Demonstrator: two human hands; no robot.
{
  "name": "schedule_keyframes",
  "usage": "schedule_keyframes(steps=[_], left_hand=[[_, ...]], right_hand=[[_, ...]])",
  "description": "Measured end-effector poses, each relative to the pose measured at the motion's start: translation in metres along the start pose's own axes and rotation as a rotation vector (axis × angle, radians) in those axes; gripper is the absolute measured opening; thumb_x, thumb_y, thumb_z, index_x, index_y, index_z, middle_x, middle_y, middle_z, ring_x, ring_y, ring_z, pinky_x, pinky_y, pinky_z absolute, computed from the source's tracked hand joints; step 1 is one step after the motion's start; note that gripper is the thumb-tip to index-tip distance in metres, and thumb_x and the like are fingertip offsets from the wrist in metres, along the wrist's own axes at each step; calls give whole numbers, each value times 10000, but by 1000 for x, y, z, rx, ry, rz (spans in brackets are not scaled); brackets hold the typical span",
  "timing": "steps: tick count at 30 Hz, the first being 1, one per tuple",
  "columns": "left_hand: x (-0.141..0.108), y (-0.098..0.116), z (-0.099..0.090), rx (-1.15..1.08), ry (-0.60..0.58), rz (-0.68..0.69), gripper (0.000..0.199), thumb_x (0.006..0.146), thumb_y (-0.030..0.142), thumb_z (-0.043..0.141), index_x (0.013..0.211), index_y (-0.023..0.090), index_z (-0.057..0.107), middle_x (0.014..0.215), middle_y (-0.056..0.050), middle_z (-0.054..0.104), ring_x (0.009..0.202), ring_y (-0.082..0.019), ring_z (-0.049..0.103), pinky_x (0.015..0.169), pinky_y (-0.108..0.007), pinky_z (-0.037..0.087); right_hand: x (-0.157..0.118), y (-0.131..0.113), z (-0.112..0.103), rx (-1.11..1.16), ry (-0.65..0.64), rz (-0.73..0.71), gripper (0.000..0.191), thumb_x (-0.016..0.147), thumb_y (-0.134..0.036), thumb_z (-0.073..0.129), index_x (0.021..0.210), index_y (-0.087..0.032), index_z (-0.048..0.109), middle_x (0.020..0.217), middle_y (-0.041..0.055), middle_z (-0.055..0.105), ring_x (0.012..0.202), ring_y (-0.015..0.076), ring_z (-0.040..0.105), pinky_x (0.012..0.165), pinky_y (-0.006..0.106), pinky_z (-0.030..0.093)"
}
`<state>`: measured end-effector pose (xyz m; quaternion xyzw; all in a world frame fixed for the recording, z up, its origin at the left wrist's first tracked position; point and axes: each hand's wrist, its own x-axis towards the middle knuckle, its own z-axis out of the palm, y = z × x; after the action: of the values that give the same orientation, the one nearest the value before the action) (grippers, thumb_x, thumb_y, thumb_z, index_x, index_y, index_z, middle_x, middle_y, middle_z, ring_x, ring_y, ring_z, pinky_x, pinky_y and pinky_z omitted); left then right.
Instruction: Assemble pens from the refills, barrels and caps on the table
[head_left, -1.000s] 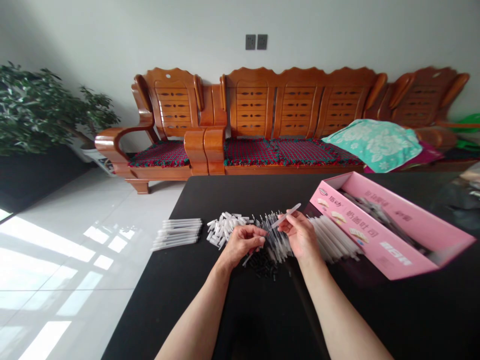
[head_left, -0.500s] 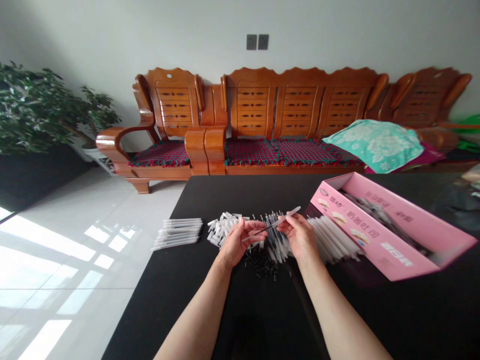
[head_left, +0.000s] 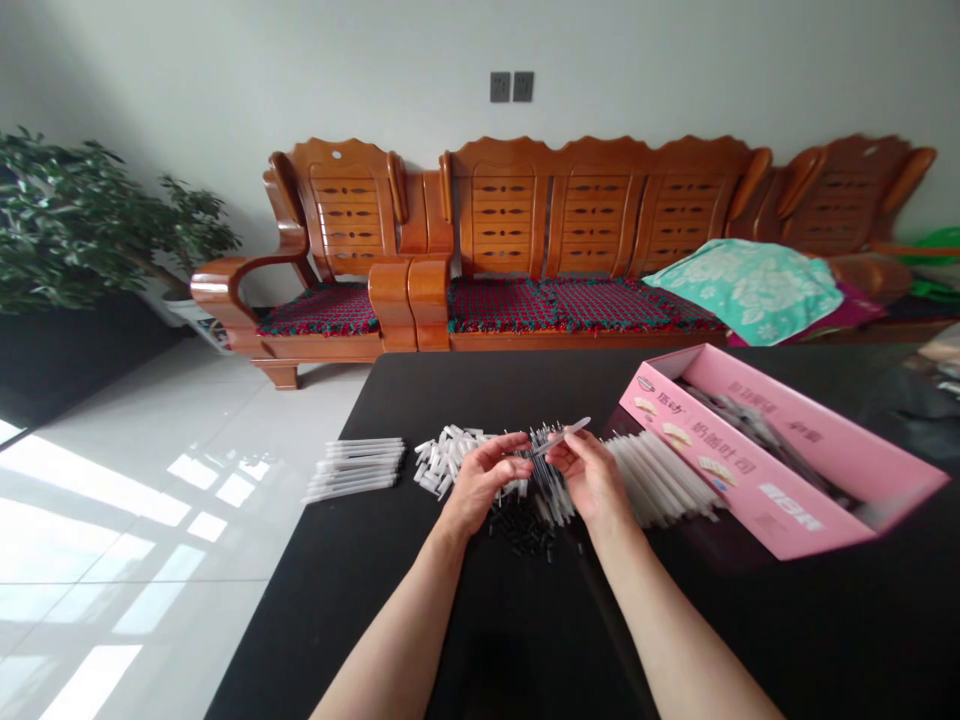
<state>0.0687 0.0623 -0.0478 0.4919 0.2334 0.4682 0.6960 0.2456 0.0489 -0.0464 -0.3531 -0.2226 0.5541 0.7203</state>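
Angling inward from the bottom edge, the right hand (head_left: 596, 480) pinches a tilted tube (head_left: 574, 429) mid-frame between its fingers; the left hand (head_left: 478, 482) curls by its lower end, grip unclear.

This place looks like a living room in a home. Beyond the left hand (head_left: 480, 480) stands a carved wooden sofa (head_left: 551, 215) with woven seat covers (head_left: 499, 305). Farther out to the left of the same hand is a leafy plant (head_left: 75, 225). Beyond the right hand (head_left: 592, 475), a flowered turquoise cushion (head_left: 750, 290) lies on the seating.
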Motion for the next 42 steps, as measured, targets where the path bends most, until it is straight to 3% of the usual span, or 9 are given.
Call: schedule_keyframes(steps=[3,8,11,15,20,30,33,36,42], left_hand=[[3,-8,0,236,106,114,680,683,512,803,1241,164,630,1143,-142,659,789,-178,646,741,-307,530],[3,-2,-9,584,196,320,706,727,588,727,1298,194,594,1127,-125,643,797,-173,608,741,-303,515],[0,9,-14,715,218,295,462,802,504,694,1126,174,691,964,-90,680,751,-164,600,689,-275,492],[-5,20,-13,904,17,180,135,836,290,683,832,172,747,767,-37,681,676,-141,589,645,-246,447],[-9,24,-12,1093,-306,135,93,801,164,684,814,202,768,798,-22,689,773,-158,620,738,-254,447],[-10,26,-14,1246,-377,91,119,769,161,710,830,232,783,869,-16,681,790,-161,624,726,-253,434],[-10,25,-11,1208,-363,105,83,769,159,704,768,210,768,823,-20,673,748,-156,613,704,-257,426],[-8,24,-11,1005,-234,85,34,765,199,717,754,188,747,768,-27,673,713,-154,608,680,-258,438],[-3,17,-18,87,125,-139,276,745,380,761,772,132,644,788,-83,715,615,-131,628,520,-209,466]], right_hand=[[-9,8,9,-23,-98,59,226,685,-230,819,835,-167,663,766,47,770,600,151,720,584,229,616],[-11,11,11,-20,-126,84,217,697,-235,811,837,-162,661,775,58,772,626,167,730,601,249,621],[-4,5,4,-5,-102,35,197,686,-223,813,793,-159,660,759,58,772,607,157,722,586,240,619],[4,-1,-6,17,-136,-15,171,697,-210,804,802,-164,676,764,58,775,606,158,723,583,245,625],[6,0,-12,16,-177,-38,119,745,-198,772,828,-167,693,796,64,779,634,159,730,599,245,630],[6,1,-12,18,-152,-18,142,720,-191,785,821,-159,690,779,77,778,611,165,726,586,257,629],[4,1,-9,25,-123,-18,150,707,-188,789,812,-154,688,761,80,776,595,165,722,568,254,626],[3,0,-6,26,-112,-19,156,702,-189,790,811,-155,685,752,79,774,588,164,720,565,255,625],[2,1,-5,9,-137,-20,152,710,-198,788,801,-163,671,760,69,775,587,163,721,563,249,625]])
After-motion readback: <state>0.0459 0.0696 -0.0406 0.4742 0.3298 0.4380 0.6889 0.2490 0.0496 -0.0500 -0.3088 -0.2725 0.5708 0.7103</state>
